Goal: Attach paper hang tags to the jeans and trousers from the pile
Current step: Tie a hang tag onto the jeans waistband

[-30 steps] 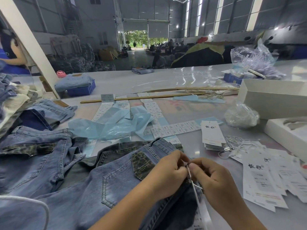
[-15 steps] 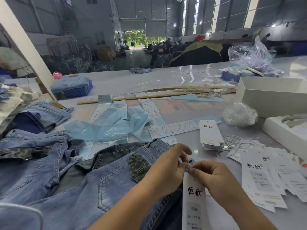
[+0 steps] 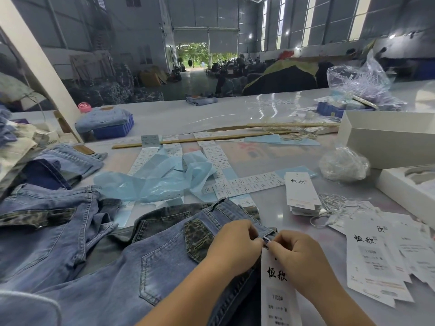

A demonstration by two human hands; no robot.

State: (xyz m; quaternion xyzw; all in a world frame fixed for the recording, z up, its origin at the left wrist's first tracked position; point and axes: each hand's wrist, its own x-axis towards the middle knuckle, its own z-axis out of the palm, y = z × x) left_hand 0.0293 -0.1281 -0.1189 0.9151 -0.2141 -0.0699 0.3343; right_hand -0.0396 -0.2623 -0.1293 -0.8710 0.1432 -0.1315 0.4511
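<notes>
Blue jeans (image 3: 146, 262) with a leopard-print pocket flap lie flat in front of me. My left hand (image 3: 233, 243) pinches the waistband edge, fingers curled. My right hand (image 3: 296, 257) pinches the white string at the top of a paper hang tag (image 3: 276, 292), which hangs down flat with black characters facing me. Both sets of fingertips meet at the waistband. A stack of hang tags (image 3: 300, 191) stands to the right, beside loose tags (image 3: 376, 257) and white strings (image 3: 339, 205).
More jeans (image 3: 44, 220) are piled at the left. Blue plastic film (image 3: 153, 180) and sticker strips (image 3: 244, 184) cover the table's middle. White boxes (image 3: 388, 140) and a bag of strings (image 3: 343, 165) stand at the right. A wooden stick (image 3: 200, 138) lies beyond.
The hang tag turned from edge-on to flat with its print facing me, and now hangs lower from the waistband. Both hands stayed together at the waistband.
</notes>
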